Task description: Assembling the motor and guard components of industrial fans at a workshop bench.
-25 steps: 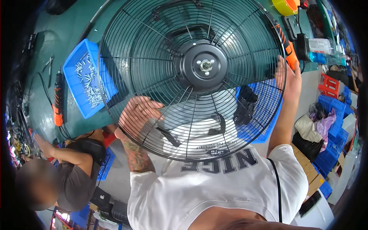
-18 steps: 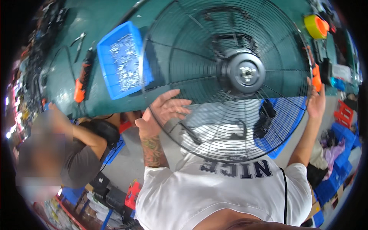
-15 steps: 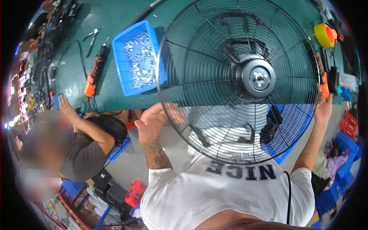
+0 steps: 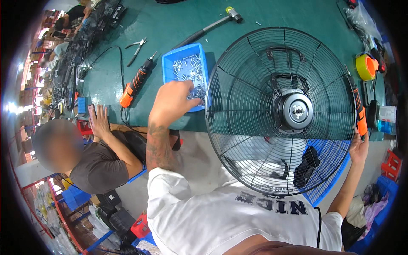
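Observation:
A round black wire fan guard (image 4: 238, 157) with a dark motor hub (image 4: 296, 111) at its centre overhangs the near edge of the green table. My right hand (image 4: 359, 148) is at the guard's right rim with its fingers closed around the edge, close to the butt of an orange and black electric screwdriver (image 4: 360, 117). Over the near right corner of a blue bin (image 4: 166, 68) hangs my left hand (image 4: 170, 100), thumb and index finger apart above the silver screws (image 4: 189, 70). Its other fingers are hidden behind the hand.
Left of the bin lie another orange electric screwdriver (image 4: 136, 83) with its cord and some pliers (image 4: 136, 51). A hammer (image 4: 208, 29) rests behind the bin. Yellow tape (image 4: 364, 68) stands at the right. A seated person (image 4: 106, 157) has a hand at the table on my left.
My left hand has moved from beside the guard's left rim up and leftward to the screw bin. My right hand stays at the right rim. The whole view has shifted.

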### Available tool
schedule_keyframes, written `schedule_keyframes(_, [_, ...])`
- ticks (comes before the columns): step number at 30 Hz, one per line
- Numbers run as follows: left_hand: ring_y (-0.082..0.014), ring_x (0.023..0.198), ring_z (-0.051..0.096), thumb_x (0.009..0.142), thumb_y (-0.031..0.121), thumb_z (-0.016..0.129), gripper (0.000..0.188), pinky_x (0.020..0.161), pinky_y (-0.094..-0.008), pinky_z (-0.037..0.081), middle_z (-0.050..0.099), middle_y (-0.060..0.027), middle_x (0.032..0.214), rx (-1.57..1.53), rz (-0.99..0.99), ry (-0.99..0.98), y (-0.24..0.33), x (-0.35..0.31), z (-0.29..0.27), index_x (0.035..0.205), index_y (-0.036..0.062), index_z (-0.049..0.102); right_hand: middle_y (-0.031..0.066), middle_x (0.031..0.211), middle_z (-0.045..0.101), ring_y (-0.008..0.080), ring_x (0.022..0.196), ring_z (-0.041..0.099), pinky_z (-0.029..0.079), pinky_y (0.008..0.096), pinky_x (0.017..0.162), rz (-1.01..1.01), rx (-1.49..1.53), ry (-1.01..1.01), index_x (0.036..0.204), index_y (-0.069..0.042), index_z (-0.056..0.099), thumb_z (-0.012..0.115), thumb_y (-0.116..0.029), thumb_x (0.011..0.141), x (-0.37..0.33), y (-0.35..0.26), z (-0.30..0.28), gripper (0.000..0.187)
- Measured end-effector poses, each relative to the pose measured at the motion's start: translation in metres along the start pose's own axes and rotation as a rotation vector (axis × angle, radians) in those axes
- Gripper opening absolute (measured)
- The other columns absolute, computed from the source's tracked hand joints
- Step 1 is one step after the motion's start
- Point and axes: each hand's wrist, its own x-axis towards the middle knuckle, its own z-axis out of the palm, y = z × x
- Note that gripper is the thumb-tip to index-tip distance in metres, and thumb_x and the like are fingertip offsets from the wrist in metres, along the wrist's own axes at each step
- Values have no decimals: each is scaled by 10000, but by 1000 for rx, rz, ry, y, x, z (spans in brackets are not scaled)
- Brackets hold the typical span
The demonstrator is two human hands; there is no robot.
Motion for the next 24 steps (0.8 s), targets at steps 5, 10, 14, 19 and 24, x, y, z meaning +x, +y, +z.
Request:
schedule_keyframes(5, [-392, 868, 683, 727, 277, 800, 382, 781, -475, 531, 706, -210, 857, -7, 46, -133, 0, 24, -1, 949, -11, 680, 149, 899, 747, 211, 636, 724, 615, 263, 556, -69, -89, 98, 1339, 66, 535, 459, -575, 1017, 6, -5, 8, 722])
schedule_keyframes(10, [-400, 876, 675, 719, 230, 801, 367, 782, -468, 527, 701, -213, 886, -99, 100, -119, -4, 31, 11, 959, -13, 666, 46, 694, 704, 114, 519, 662, 568, 214, 483, -165, -171, 236, 1155, 68, 650, 451, -604, 1006, 2, 17, 37, 717])
schedule_keyframes(14, [-411, 824, 662, 684, 68, 774, 323, 738, -439, 526, 669, -217, 850, -316, 168, 11, 12, 31, 14, 970, -16, 648, 20, 640, 673, 109, 462, 607, 522, 191, 453, -281, -260, 295, 1070, 68, 677, 470, -649, 978, 2, 30, 47, 752])
schedule_keyframes(19, [-414, 883, 665, 682, 83, 784, 355, 783, -472, 515, 673, -226, 903, -208, 198, 69, 22, 27, 20, 984, -18, 629, -45, 554, 534, 68, 414, 437, 354, 184, 399, -342, -270, 435, 970, 44, 688, 481, -736, 925, -6, 46, 67, 807])
schedule_keyframes(24, [-421, 825, 635, 733, 32, 731, 163, 735, -469, 499, 643, -217, 864, -247, 119, 191, 18, 2, 30, 869, -34, 672, -75, 553, 386, 56, 422, 364, 314, 214, 408, -314, -266, 296, 1051, 68, 651, 435, -793, 903, 6, 54, 54, 900])
